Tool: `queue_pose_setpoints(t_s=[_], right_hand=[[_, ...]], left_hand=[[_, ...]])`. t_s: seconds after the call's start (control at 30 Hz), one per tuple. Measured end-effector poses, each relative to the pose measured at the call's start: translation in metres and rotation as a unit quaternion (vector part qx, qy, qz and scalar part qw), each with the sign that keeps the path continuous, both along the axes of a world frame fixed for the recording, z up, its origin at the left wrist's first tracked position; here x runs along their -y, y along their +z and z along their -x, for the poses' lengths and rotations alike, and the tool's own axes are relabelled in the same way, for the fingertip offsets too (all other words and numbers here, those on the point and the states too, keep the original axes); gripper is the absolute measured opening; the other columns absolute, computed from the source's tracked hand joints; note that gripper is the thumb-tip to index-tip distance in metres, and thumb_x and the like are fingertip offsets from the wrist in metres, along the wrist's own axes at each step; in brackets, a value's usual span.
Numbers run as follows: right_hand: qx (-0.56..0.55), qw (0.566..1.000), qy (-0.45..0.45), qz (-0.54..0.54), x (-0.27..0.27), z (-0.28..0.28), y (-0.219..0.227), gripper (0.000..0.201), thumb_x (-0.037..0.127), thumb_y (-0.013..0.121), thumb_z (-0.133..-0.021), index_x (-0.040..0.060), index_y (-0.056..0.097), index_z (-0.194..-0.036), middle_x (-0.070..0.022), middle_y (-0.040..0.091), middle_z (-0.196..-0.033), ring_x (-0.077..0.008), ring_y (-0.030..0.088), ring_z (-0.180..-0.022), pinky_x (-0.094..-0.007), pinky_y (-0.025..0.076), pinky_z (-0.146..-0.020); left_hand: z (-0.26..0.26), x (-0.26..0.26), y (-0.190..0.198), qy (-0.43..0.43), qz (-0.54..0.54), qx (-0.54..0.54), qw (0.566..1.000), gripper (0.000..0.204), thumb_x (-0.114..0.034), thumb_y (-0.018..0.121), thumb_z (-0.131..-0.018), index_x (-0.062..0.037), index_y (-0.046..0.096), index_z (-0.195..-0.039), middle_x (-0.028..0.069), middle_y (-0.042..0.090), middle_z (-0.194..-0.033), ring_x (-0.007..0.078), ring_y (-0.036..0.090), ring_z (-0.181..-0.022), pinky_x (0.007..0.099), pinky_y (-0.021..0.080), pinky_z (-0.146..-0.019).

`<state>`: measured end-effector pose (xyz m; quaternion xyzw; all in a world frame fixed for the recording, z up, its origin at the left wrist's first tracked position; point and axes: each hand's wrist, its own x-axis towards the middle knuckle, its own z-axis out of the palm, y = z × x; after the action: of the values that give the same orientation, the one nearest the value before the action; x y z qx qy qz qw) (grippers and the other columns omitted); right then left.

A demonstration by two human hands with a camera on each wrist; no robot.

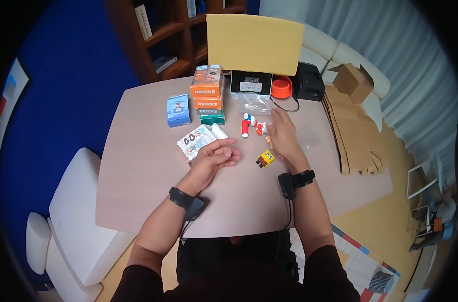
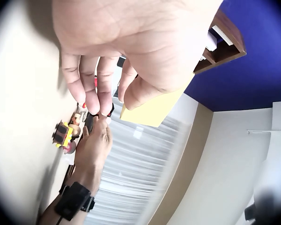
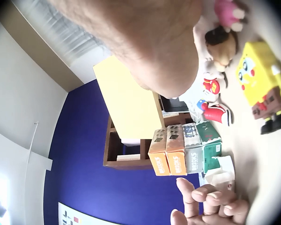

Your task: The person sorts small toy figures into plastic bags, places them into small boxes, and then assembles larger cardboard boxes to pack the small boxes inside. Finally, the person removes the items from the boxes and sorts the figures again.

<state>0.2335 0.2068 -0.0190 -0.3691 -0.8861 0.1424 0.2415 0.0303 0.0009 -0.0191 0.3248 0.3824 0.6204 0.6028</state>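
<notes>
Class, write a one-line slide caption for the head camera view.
Two hands, left hand and right hand, rest on a table beside a yellow toy figure and stacked brick boxes.

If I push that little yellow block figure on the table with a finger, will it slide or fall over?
The yellow figure is probably stiff and light, since it looks built of small plastic bricks. It stands on thin dark legs under a wide boxy body, so a push high up would likely tip it. A low nudge may slide it on the smooth table. It stands beside the right hand.
</notes>
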Motion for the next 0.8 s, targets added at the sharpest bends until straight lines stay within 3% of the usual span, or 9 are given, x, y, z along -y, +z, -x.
queue_pose_setpoints(t_s=[0.1, 0.17, 0.2, 0.27, 0.37, 0.5, 0.6, 0.67, 0.8], right_hand=[[-0.152, 0.988, -0.012, -0.028, 0.002, -0.006, 0.009, 0.039, 0.016, 0.062, -0.105, -0.0066, 0.065, -0.136, -0.0162, 0.058, -0.149, -0.0341, 0.057, -0.136, -0.049, 0.043, -0.115], [-0.37, 0.917, -0.021, 0.15, 0.023, -0.01, 0.038, 0.026, 0.008, 0.066, -0.101, -0.0086, 0.073, -0.12, -0.0144, 0.073, -0.121, -0.0244, 0.071, -0.11, -0.037, 0.055, -0.096], [-0.368, 0.918, -0.019, 0.149, 0.028, -0.01, 0.041, 0.026, 0.008, 0.066, -0.101, -0.0086, 0.073, -0.12, -0.0144, 0.073, -0.121, -0.0244, 0.071, -0.11, -0.037, 0.055, -0.096], [-0.48, 0.806, -0.017, 0.345, 0.035, -0.01, 0.042, 0.013, 0.0, 0.07, -0.095, -0.0082, 0.076, -0.102, -0.0097, 0.075, -0.095, -0.0151, 0.072, -0.089, -0.0285, 0.058, -0.08], [-0.437, 0.762, 0.05, 0.475, 0.032, -0.012, 0.032, 0.008, -0.005, 0.071, -0.09, -0.0069, 0.074, -0.097, -0.008, 0.074, -0.082, -0.014, 0.071, -0.076, -0.0261, 0.058, -0.074], [-0.419, 0.753, 0.076, 0.501, 0.046, 0.005, 0.021, 0.005, -0.004, 0.071, -0.09, -0.0064, 0.074, -0.094, -0.0086, 0.075, -0.083, -0.0153, 0.072, -0.073, -0.0269, 0.059, -0.071], [-0.347, 0.785, 0.057, 0.51, 0.059, 0.012, 0.025, 0.006, -0.005, 0.07, -0.091, -0.0068, 0.074, -0.094, -0.0091, 0.074, -0.082, -0.0166, 0.073, -0.07, -0.0277, 0.06, -0.066], [-0.28, 0.825, 0.075, 0.486, 0.063, 0.014, 0.023, 0.008, -0.005, 0.069, -0.091, -0.0077, 0.074, -0.096, -0.0099, 0.074, -0.083, -0.018, 0.074, -0.067, -0.0291, 0.061, -0.063], [-0.27, 0.829, 0.096, 0.48, 0.069, 0.015, 0.025, 0.012, -0.003, 0.068, -0.092, -0.0068, 0.075, -0.101, -0.0079, 0.074, -0.082, -0.0164, 0.072, -0.065, -0.0295, 0.059, -0.061]], left_hand=[[-0.003, -0.002, -0.002, -0.001, -0.014, -0.029, 0.999, 0.044, -0.016, 0.063, -0.108, -0.0008, 0.057, -0.149, 0.0108, 0.074, -0.122, 0.0215, 0.071, -0.118, 0.0366, 0.057, -0.103], [-0.006, -0.003, -0.003, 0.018, -0.032, -0.053, 0.998, 0.05, -0.019, 0.063, -0.109, -0.0019, 0.052, -0.154, 0.0107, 0.071, -0.13, 0.0213, 0.069, -0.121, 0.0368, 0.055, -0.106], [-0.007, -0.003, -0.002, 0.02, -0.034, -0.05, 0.998, 0.05, -0.019, 0.063, -0.109, -0.0019, 0.052, -0.154, 0.0107, 0.071, -0.13, 0.0213, 0.069, -0.121, 0.0368, 0.055, -0.106], [-0.01, -0.002, 0.001, 0.063, -0.047, -0.135, 0.988, 0.061, -0.023, 0.064, -0.109, -0.0044, 0.041, -0.162, 0.0121, 0.062, -0.144, 0.0221, 0.062, -0.132, 0.0384, 0.052, -0.111], [-0.008, -0.003, -0.004, 0.057, -0.067, -0.083, 0.993, 0.069, -0.026, 0.065, -0.109, -0.0067, 0.032, -0.167, 0.0128, 0.051, -0.156, 0.0239, 0.054, -0.142, 0.0408, 0.046, -0.117], [-0.007, -0.003, -0.004, 0.04, -0.094, -0.06, 0.993, 0.07, -0.027, 0.064, -0.109, -0.0073, 0.03, -0.167, 0.014, 0.047, -0.159, 0.0252, 0.05, -0.146, 0.0428, 0.042, -0.12], [-0.008, -0.003, -0.009, 0.057, -0.094, -0.045, 0.993, 0.065, -0.028, 0.064, -0.11, -0.0059, 0.036, -0.164, 0.0133, 0.052, -0.153, 0.0242, 0.052, -0.143, 0.0422, 0.041, -0.121], [-0.008, -0.004, -0.015, 0.102, -0.081, -0.062, 0.989, 0.059, -0.028, 0.064, -0.11, -0.0007, 0.044, -0.158, 0.0129, 0.062, -0.142, 0.0166, 0.06, -0.131, 0.0317, 0.045, -0.115], [-0.002, -0.002, -0.01, 0.127, -0.03, -0.143, 0.981, 0.044, -0.028, 0.062, -0.112, 0.0035, 0.061, -0.142, 0.0082, 0.074, -0.122, 0.0134, 0.067, -0.114, 0.0293, 0.051, -0.104]])
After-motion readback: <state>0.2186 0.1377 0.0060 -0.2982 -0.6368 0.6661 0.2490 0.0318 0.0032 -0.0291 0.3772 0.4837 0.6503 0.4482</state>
